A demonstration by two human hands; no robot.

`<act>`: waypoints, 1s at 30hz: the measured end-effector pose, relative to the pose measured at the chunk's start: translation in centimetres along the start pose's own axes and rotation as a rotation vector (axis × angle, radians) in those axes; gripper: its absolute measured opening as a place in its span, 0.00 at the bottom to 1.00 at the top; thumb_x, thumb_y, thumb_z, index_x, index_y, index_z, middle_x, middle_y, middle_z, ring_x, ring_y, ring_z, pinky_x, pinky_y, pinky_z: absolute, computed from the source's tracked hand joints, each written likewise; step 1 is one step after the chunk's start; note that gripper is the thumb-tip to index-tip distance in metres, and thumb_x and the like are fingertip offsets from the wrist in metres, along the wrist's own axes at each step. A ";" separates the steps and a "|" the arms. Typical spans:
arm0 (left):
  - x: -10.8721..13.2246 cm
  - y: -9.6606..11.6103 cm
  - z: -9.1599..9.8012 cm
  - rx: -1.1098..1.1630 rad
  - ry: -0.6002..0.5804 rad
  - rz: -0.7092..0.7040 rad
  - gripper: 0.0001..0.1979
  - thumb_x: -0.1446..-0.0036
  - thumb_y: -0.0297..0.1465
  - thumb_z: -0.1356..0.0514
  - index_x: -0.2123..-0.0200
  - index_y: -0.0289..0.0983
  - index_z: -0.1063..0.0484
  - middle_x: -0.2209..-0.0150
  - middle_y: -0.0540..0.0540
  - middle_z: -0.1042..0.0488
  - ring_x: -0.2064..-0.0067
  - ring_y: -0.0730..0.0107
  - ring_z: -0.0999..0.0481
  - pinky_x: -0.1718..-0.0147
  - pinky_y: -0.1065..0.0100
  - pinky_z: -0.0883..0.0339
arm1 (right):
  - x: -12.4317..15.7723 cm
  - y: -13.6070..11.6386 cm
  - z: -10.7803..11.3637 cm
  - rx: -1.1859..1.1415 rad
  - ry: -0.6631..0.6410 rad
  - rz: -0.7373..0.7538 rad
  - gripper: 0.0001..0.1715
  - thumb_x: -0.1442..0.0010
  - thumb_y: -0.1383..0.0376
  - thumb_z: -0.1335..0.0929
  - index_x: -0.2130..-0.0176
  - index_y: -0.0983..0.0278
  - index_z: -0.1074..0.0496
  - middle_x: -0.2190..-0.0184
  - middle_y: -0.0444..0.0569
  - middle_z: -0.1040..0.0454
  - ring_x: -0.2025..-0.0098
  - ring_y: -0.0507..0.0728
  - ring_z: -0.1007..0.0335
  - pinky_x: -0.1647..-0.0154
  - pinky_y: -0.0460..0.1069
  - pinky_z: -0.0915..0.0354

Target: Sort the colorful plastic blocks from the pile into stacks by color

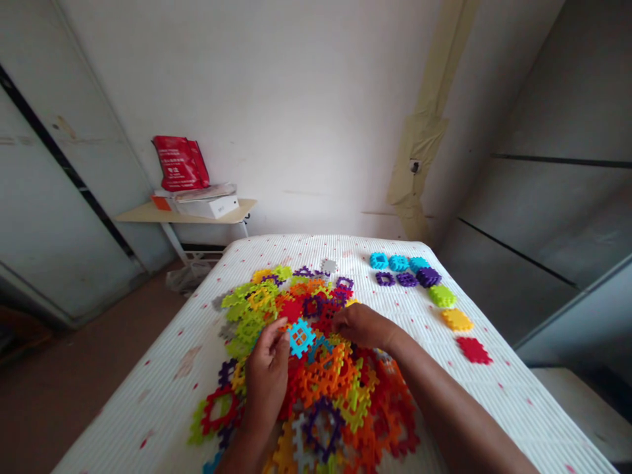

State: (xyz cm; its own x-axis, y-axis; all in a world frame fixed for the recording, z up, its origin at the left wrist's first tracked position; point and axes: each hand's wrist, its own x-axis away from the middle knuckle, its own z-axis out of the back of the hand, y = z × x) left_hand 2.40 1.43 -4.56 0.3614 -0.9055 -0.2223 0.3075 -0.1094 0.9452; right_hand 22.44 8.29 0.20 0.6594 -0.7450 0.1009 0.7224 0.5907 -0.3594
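My left hand (270,352) is over the middle of a big heap of notched plastic building tiles (320,378). Its thumb and fingers pinch the left edge of a light blue tile (300,337) with a four-pane window in it. On the far right side of the heap, my right hand (361,325) has its fingers curled down among red and purple tiles. What those fingertips hold, if anything, is hidden. Orange, red, lime green, yellow, purple and grey tiles lie jumbled around both hands.
Sorted stacks stand along the right: blue (378,261), purple (407,280), lime green (442,295), yellow (457,320) and red (474,350). A lone grey tile (328,265) lies behind the heap. Beyond the bed-like surface (192,368), a small table (143,214) carries boxes and a red bag (180,163).
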 end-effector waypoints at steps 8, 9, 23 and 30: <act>0.4 0.7 -0.1 0.192 -0.054 0.072 0.26 0.50 0.38 0.42 0.48 0.35 0.38 0.68 0.46 0.26 0.69 0.70 0.26 0.68 0.69 0.32 | 0.8 -1.4 0.5 -0.130 0.287 0.120 0.15 0.48 0.69 0.31 0.58 0.63 0.27 0.61 0.49 0.26 0.61 0.53 0.31 0.63 0.45 0.39; 0.5 0.7 -0.1 0.216 -0.066 0.081 0.27 0.50 0.38 0.42 0.47 0.36 0.39 0.67 0.46 0.26 0.69 0.70 0.26 0.68 0.70 0.31 | 0.9 -1.8 0.5 -0.146 0.304 0.170 0.19 0.48 0.67 0.30 0.55 0.63 0.28 0.57 0.50 0.27 0.57 0.55 0.32 0.59 0.46 0.38; 0.9 1.7 -0.2 0.348 -0.114 0.149 0.33 0.52 0.39 0.37 0.44 0.39 0.42 0.72 0.52 0.26 0.72 0.74 0.28 0.71 0.75 0.33 | 1.0 -4.5 -0.3 0.150 0.278 0.324 0.24 0.47 0.64 0.30 0.50 0.65 0.34 0.52 0.54 0.31 0.51 0.59 0.37 0.49 0.51 0.40; 1.0 1.4 -0.4 0.329 -0.134 0.125 0.32 0.52 0.40 0.37 0.44 0.41 0.42 0.69 0.50 0.24 0.69 0.72 0.25 0.68 0.74 0.31 | 1.2 -5.4 -0.7 0.140 0.293 0.292 0.23 0.48 0.65 0.31 0.52 0.65 0.34 0.52 0.54 0.31 0.52 0.58 0.35 0.53 0.49 0.37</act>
State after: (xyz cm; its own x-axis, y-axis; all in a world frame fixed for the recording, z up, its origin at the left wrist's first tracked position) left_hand 3.53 0.55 -3.58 0.2532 -0.9634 -0.0881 -0.0387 -0.1011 0.9941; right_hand 19.18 4.04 1.62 0.7682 -0.5846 -0.2610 0.5487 0.8112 -0.2023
